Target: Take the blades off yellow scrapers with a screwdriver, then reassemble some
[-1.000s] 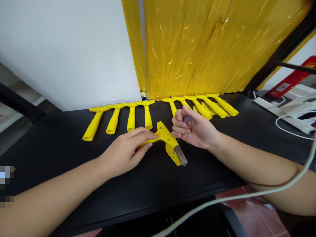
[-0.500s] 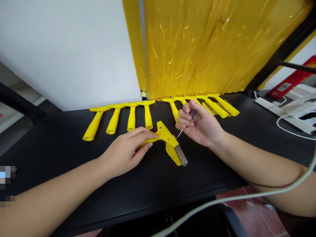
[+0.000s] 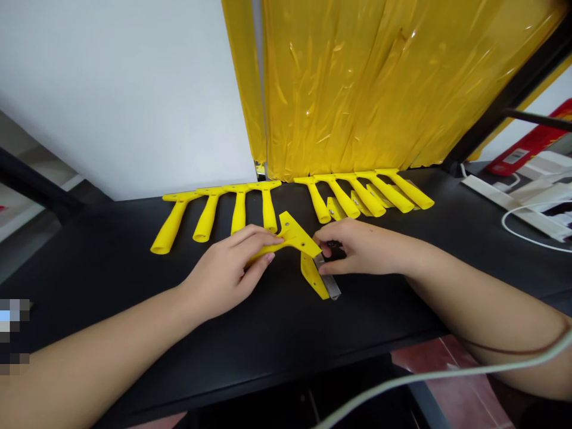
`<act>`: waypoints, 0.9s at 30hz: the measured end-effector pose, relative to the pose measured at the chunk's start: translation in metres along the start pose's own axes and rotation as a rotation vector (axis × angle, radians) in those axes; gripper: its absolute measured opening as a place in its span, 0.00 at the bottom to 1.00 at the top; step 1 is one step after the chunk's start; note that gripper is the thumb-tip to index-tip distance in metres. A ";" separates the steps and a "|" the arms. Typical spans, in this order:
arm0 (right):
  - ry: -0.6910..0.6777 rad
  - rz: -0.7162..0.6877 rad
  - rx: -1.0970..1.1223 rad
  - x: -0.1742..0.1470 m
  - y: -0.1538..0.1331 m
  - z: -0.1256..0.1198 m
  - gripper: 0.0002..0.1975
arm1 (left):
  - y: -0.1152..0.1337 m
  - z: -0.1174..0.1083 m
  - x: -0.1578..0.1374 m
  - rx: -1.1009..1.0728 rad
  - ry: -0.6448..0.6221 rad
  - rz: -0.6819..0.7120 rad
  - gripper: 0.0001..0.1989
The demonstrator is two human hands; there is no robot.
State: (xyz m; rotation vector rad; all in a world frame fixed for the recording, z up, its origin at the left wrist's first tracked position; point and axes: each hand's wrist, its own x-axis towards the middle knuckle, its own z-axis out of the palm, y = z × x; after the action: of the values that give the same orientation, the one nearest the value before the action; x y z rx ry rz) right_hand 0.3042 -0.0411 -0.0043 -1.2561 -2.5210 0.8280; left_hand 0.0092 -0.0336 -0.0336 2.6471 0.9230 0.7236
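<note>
In the head view my left hand (image 3: 232,268) is closed around the handle of a yellow scraper (image 3: 297,235), whose wide head points right. A loose yellow cover plate (image 3: 313,277) hangs at an angle below the head. Beside it, a grey metal blade (image 3: 330,283) sticks out towards me. My right hand (image 3: 357,247) is at the head's right end, with thumb and fingers closed about the upper part of the blade. A small dark thing (image 3: 333,243) shows inside its curled fingers, probably the screwdriver's handle; the shaft is hidden.
Several yellow scraper handles (image 3: 205,217) lie in a row along the back of the black table (image 3: 250,351). More handles (image 3: 342,196) and small yellow plates (image 3: 360,204) lie at the back right. White power strips (image 3: 513,202) and a red package (image 3: 531,140) are far right. A white cable (image 3: 424,376) crosses in front.
My right hand has come down and left from above the scraper to the blade, and the screwdriver shaft is out of sight. The scraper's head has shifted slightly left and up in my left hand.
</note>
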 end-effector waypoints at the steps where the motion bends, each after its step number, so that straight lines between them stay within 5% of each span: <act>1: -0.013 -0.022 -0.001 0.000 -0.001 0.001 0.10 | 0.000 0.000 0.000 0.001 -0.005 -0.003 0.14; 27: -0.153 -0.190 0.117 0.005 -0.003 0.011 0.07 | 0.002 -0.002 0.001 0.011 -0.047 0.001 0.14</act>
State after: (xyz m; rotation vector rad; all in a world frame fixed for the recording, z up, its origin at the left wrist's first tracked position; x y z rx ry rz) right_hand 0.2950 -0.0428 -0.0123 -0.9335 -2.6141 1.0430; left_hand 0.0103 -0.0346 -0.0308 2.6619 0.9159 0.6554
